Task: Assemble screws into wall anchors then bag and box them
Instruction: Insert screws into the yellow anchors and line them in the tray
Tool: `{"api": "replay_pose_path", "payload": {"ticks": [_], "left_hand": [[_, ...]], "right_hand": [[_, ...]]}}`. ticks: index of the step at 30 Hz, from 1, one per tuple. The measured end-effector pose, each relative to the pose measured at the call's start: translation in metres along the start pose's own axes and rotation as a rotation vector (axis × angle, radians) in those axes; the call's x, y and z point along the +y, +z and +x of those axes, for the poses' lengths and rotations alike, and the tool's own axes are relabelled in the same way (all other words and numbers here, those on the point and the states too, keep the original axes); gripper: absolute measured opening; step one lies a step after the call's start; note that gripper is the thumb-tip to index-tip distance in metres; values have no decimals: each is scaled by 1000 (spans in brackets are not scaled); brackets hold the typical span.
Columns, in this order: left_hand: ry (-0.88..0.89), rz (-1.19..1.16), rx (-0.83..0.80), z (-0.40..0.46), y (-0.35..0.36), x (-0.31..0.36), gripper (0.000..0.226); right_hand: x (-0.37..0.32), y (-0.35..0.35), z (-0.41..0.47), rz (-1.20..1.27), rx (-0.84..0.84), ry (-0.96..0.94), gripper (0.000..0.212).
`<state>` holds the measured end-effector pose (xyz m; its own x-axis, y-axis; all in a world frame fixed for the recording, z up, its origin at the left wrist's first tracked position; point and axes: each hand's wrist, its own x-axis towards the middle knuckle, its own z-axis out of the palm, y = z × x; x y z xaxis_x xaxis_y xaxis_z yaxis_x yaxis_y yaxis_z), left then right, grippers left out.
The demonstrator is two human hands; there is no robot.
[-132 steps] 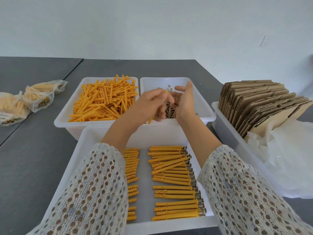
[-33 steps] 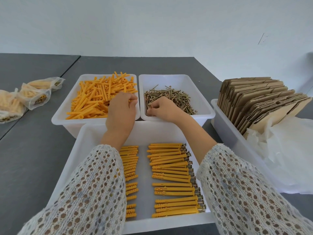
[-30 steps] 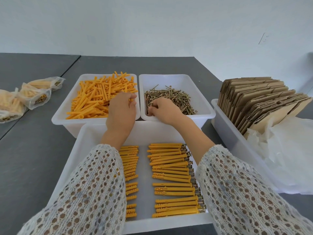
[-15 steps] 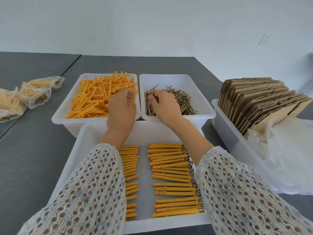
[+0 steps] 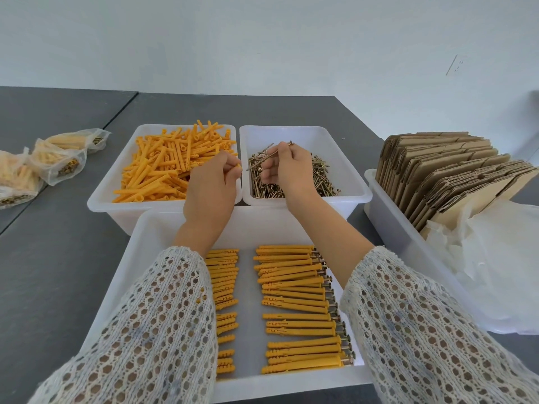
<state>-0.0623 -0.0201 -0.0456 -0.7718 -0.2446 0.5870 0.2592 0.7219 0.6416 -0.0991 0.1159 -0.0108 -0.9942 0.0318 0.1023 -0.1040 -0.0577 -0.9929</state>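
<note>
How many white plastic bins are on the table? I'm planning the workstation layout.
4: anchor bin back left, screw bin beside it, front bin of assembled anchors nearest, cardboard bin at right.

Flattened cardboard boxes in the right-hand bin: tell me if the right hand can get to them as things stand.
Probably yes, once freed: the right hand pinches a screw, but nothing blocks the boxes.

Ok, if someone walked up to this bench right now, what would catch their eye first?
Probably the heap of loose orange wall anchors in the far left bin, bright against the grey table. Next, the right hand pinching a single screw above the screw bin, and the neat rows of assembled anchors in the near tray.
</note>
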Motion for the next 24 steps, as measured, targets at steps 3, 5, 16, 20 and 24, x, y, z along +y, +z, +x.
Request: {"api": "replay_pose_path", "payload": {"ticks": [3, 5, 16, 20, 24], "left_hand": [[-9, 5, -28, 0, 1, 0, 8], [-30, 2, -38, 1, 1, -1, 7], [17, 54, -77, -1, 3, -3, 10], [39, 69, -55, -1, 2, -4, 10], [44, 47, -65, -1, 3, -3, 10]], "right_hand": [[-2, 1, -2, 78, -42, -9, 30], [-2, 3, -3, 100, -68, 3, 27], [3, 1, 1, 135, -39, 57, 28], [2, 1, 1, 169, -30, 78, 30], [1, -1, 0, 196, -31, 101, 29]]}}
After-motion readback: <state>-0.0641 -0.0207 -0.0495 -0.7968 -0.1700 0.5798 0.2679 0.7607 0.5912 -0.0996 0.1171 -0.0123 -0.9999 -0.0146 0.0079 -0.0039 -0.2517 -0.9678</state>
